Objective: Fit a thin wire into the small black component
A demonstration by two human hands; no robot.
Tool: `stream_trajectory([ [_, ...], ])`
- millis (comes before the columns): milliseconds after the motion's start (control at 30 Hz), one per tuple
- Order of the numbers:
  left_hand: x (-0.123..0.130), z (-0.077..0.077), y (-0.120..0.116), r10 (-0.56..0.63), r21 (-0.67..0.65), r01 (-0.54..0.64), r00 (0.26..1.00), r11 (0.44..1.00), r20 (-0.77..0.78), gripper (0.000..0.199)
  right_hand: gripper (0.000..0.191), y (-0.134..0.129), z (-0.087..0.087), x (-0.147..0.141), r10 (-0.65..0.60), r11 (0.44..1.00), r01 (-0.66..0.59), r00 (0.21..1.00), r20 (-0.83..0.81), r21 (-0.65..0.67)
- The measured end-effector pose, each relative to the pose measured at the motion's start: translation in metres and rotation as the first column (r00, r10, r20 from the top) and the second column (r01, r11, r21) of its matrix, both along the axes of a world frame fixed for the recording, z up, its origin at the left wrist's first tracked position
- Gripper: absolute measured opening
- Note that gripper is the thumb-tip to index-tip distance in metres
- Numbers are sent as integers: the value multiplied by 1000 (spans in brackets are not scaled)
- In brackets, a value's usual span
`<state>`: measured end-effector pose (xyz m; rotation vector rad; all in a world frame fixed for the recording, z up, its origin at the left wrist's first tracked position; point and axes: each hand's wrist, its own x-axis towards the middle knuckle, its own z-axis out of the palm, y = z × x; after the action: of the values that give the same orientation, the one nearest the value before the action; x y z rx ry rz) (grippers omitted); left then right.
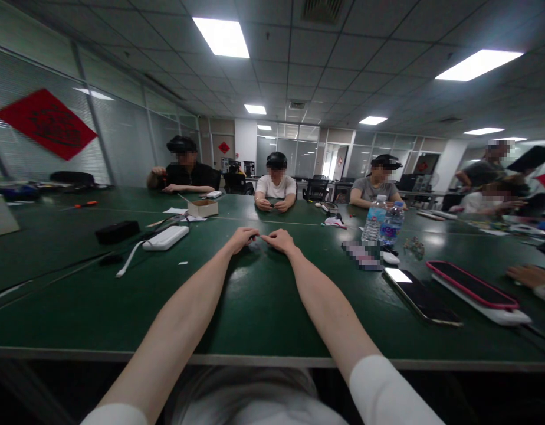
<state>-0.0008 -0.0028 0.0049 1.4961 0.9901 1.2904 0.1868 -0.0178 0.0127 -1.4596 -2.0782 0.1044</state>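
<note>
Head view. Clock directions are taken from the hands. Left hand (242, 239) and right hand (278, 241) are low over the green table (272, 319), at its near side, arms reaching out from white sleeves (385, 392). The hands are close together, fingertips almost meeting. A small dark bit (253, 238) shows at the left fingertips; it's too small to identify, and I can't tell if either hand is clamped on it.

Nearby: white power bank (165, 238) with white cable (130, 258) at 9, black case (117, 232) just past it, cardboard box (202, 208) at 11. Two water bottles (374, 219) stand at 2, small parts (414, 248) lie at 3, black phone (420, 297) and pink-cased phone (472, 285) at 4.

Three co-workers (276, 189) sit across the table, 11 to 1. Another person's hand (529, 275) is at the right edge, 3 o'clock.
</note>
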Motion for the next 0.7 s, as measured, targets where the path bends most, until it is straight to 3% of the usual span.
stream_trajectory([
  [700, -4, -1, 7, 77, -19, -76, 995, 997, 59, 18, 45, 1, -2, 0, -10, 1000, 10, 1000, 23, -13],
])
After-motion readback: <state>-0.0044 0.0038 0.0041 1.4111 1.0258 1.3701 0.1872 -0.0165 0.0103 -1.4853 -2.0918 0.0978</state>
